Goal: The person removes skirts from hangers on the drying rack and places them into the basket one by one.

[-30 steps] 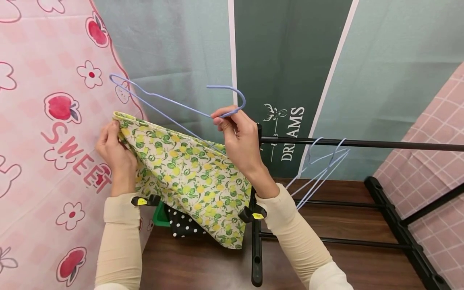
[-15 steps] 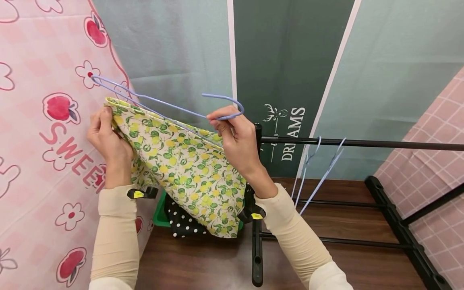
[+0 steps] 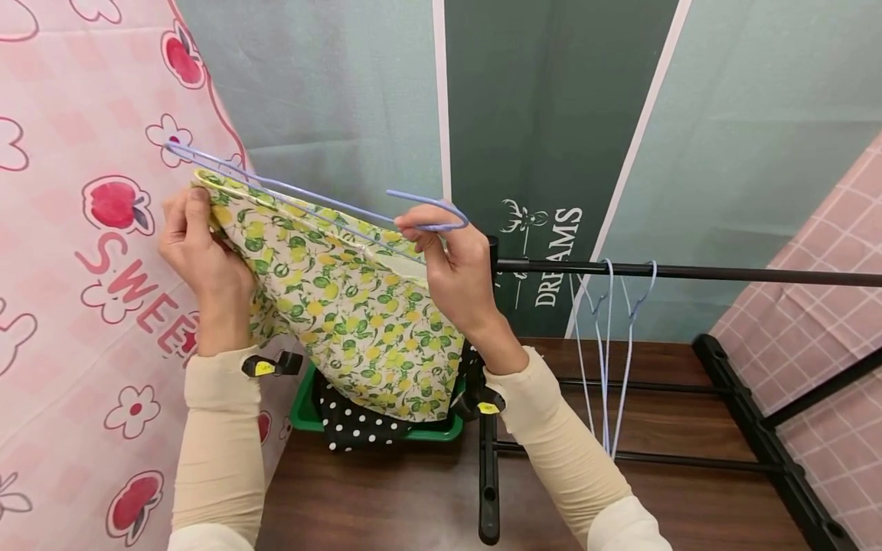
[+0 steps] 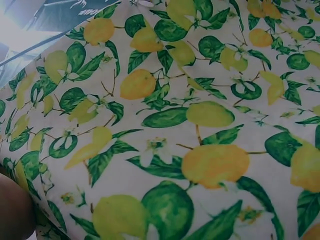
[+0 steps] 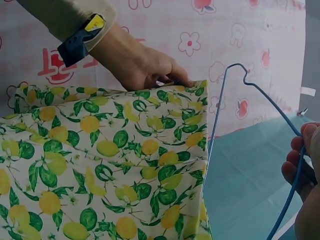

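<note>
A white cloth with a lemon print (image 3: 358, 321) hangs spread below my hands in the head view and fills most of the left wrist view. My left hand (image 3: 207, 249) pinches its upper left corner between thumb and fingers. In my right hand (image 3: 455, 264) is a blue wire hanger (image 3: 331, 200), gripped at the base of its hook. The hanger's long arm points left, overlapping the cloth's top edge in the head view. Seen from the right wrist, the hanger's rounded end stands beside the cloth's edge, while its lower part is hidden behind the cloth.
To the right, a black clothes rack bar (image 3: 723, 274) carries several blue wire hangers (image 3: 630, 337). Below the cloth is a green basket (image 3: 430, 436) with a black polka-dot cloth (image 3: 351, 421) in it. A pink printed curtain (image 3: 62, 367) borders the left side.
My left hand has moved up and left with the cloth corner, lifting the cloth's lower edge. The held hanger's end has swung left along the cloth's top. The hanging hangers have swung.
</note>
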Tool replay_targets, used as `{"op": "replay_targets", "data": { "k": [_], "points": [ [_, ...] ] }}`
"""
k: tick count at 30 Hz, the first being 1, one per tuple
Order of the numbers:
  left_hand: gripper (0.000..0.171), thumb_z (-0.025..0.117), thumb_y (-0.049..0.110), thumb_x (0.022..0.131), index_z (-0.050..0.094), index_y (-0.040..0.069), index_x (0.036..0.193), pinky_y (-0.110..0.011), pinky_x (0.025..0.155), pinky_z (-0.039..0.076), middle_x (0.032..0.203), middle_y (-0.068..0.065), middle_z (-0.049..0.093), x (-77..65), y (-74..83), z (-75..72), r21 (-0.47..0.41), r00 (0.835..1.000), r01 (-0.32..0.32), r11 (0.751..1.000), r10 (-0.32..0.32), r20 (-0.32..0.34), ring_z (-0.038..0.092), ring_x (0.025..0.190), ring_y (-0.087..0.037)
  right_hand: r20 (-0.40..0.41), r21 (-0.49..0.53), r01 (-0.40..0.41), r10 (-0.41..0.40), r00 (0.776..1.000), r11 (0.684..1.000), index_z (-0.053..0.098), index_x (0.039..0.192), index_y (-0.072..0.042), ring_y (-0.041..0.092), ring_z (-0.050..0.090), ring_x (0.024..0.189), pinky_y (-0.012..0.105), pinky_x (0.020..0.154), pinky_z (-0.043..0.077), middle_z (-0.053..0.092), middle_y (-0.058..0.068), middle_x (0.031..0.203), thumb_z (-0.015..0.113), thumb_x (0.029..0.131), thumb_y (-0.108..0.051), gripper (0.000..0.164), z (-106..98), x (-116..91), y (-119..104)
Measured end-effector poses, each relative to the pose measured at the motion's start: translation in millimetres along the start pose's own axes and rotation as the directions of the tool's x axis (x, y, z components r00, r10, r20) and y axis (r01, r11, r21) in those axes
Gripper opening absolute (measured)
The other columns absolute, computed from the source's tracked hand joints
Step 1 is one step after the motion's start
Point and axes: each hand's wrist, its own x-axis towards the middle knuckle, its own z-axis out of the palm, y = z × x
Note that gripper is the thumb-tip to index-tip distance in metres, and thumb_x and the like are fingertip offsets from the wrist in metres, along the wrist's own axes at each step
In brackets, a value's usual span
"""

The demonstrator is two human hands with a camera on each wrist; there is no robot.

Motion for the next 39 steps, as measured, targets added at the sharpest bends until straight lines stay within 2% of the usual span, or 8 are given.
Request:
{"op": "replay_targets", "data": {
  "k": [4,11,16,20,23,30,34,39],
  "points": [
    [0.016,0.071,-0.004,0.085,0.064,-0.017,0.078,-0.024,0.061,0.044,0.079,-0.007,0.049,-10.5,-7.6,-5.5,0.033,0.999,-0.002,0.999,0.001,0.037,0.05,0.076,-0.017,0.028,-0.027,-0.018,0.018,0.999,0.999,0.068,0.101,-0.001,0.016,0.061,0.079,0.025,0.07,0.051,0.065,0.013,0.091,0.048,0.102,-0.005,0.02,1,-6,1],
    [0.009,0.075,-0.005,0.081,0.071,-0.013,0.082,-0.025,0.072,0.048,0.091,-0.012,0.065,-31.7,-25.2,-20.1,0.118,0.996,0.057,0.991,-0.065,0.068,0.059,0.09,-0.018,0.07,-0.076,-0.027,0.032,0.997,0.997,0.071,0.1,-0.005,0.018,0.061,0.087,0.026,0.078,0.051,0.064,0.01,0.095,0.055,0.099,-0.007,0.016,0,-16,0],
    [0.006,0.071,-0.007,0.083,0.073,-0.013,0.084,-0.023,0.067,0.045,0.089,-0.01,0.062,-45.6,-34.8,-28.7,0.172,0.987,0.054,0.984,-0.079,0.137,0.054,0.088,-0.017,0.067,-0.083,-0.058,0.064,0.996,0.995,0.07,0.101,-0.006,0.016,0.064,0.087,0.025,0.078,0.053,0.065,0.01,0.095,0.054,0.1,-0.009,0.016,-1,-20,2],
    [0.007,0.068,-0.008,0.085,0.072,-0.014,0.086,-0.02,0.062,0.044,0.084,-0.006,0.057,-55.7,-39.2,-32.9,0.187,0.977,0.066,0.98,-0.102,0.187,0.052,0.082,-0.015,0.057,-0.087,-0.066,0.071,0.996,0.994,0.069,0.102,-0.006,0.015,0.064,0.087,0.026,0.078,0.053,0.066,0.009,0.095,0.055,0.1,-0.011,0.015,-2,-23,3],
    [0.008,0.069,-0.006,0.086,0.071,-0.014,0.087,-0.02,0.063,0.044,0.083,-0.005,0.057,-62.7,-42.2,-34.3,0.195,0.966,0.07,0.978,-0.115,0.23,0.052,0.083,-0.015,0.046,-0.077,-0.067,0.071,0.996,0.995,0.069,0.103,-0.004,0.015,0.064,0.088,0.026,0.078,0.053,0.067,0.009,0.097,0.057,0.099,-0.01,0.014,-4,-25,2],
    [0.014,0.072,0.001,0.087,0.071,-0.014,0.089,-0.019,0.067,0.046,0.084,-0.003,0.059,-79.3,-52.4,-37.3,0.296,0.933,0.044,0.954,-0.144,0.328,0.055,0.08,-0.013,0.023,-0.072,-0.099,0.1,0.995,0.993,0.07,0.102,-0.005,0.014,0.061,0.082,0.026,0.072,0.05,0.069,0.01,0.096,0.058,0.098,-0.01,0.013,-6,-31,2],
    [0.01,0.071,0.001,0.087,0.074,-0.008,0.088,-0.018,0.065,0.046,0.083,-0.001,0.058,-88.2,-60.7,-38.5,0.341,0.918,0.065,0.938,-0.19,0.348,0.053,0.077,-0.011,0.013,-0.058,-0.114,0.115,0.993,0.992,0.07,0.101,-0.005,0.013,0.057,0.077,0.026,0.07,0.049,0.07,0.009,0.095,0.059,0.097,-0.01,0.013,-7,-33,0],
    [0.007,0.071,0.002,0.088,0.076,-0.002,0.089,-0.016,0.067,0.047,0.088,0.001,0.064,-100.3,-73.1,-41.7,0.423,0.911,0.072,0.903,-0.232,0.34,0.057,0.081,-0.009,0.017,-0.044,-0.112,0.113,0.993,0.993,0.069,0.102,-0.003,0.013,0.057,0.079,0.026,0.071,0.05,0.07,0.01,0.098,0.06,0.096,-0.008,0.012,-4,-35,-5]
  ]
}}
